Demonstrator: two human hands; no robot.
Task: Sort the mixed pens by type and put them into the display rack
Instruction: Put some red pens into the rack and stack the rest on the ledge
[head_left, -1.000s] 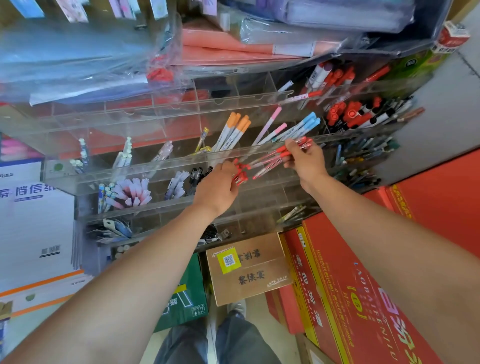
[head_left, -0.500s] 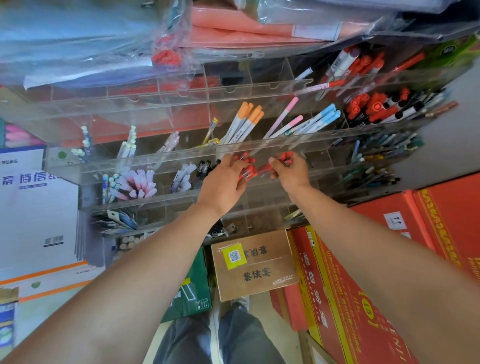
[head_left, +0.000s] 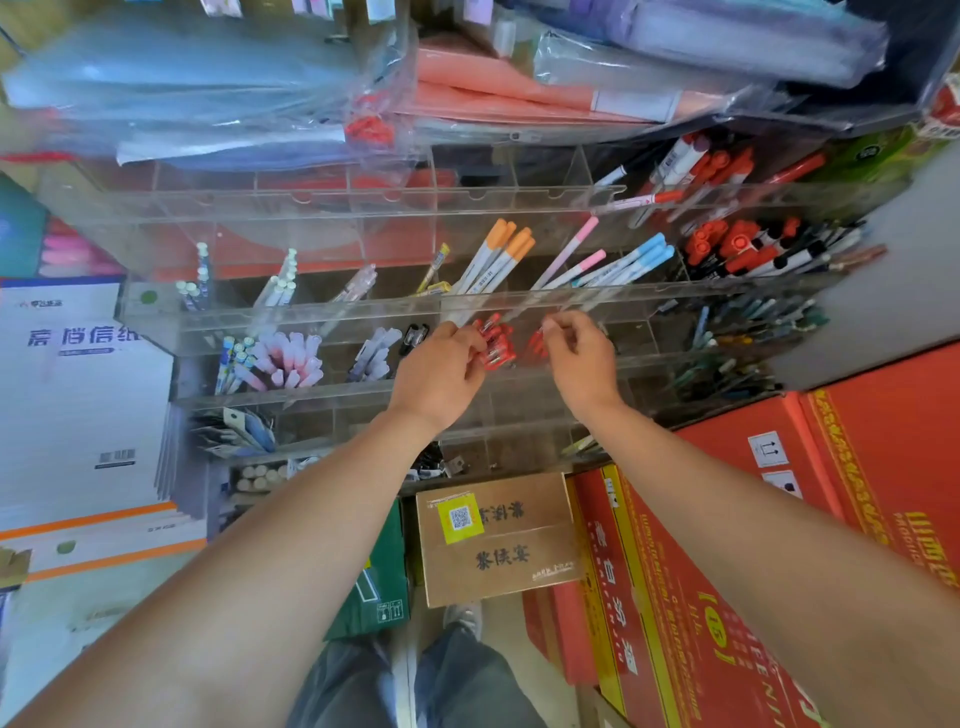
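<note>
A clear acrylic display rack has tiered compartments with pens. A bunch of red-capped pens stands in a middle-tier compartment. My left hand grips the bunch from the left with thumb and fingertips. From the right, my right hand has its curled fingers at more red pens, partly hiding them. In the tier above stand orange-capped pens, pink-capped pens and blue-capped pens. Red and black markers fill the right compartments.
Plastic-wrapped folders overhang the rack's top. Pale pink pens sit left of my hands. A brown carton and red cartons stand below on the right, and white paper boxes on the left.
Both hands carried the red pen bunch down from the upper rail into the middle-tier compartment. The pens went from lying across my hands to standing in the slot.
</note>
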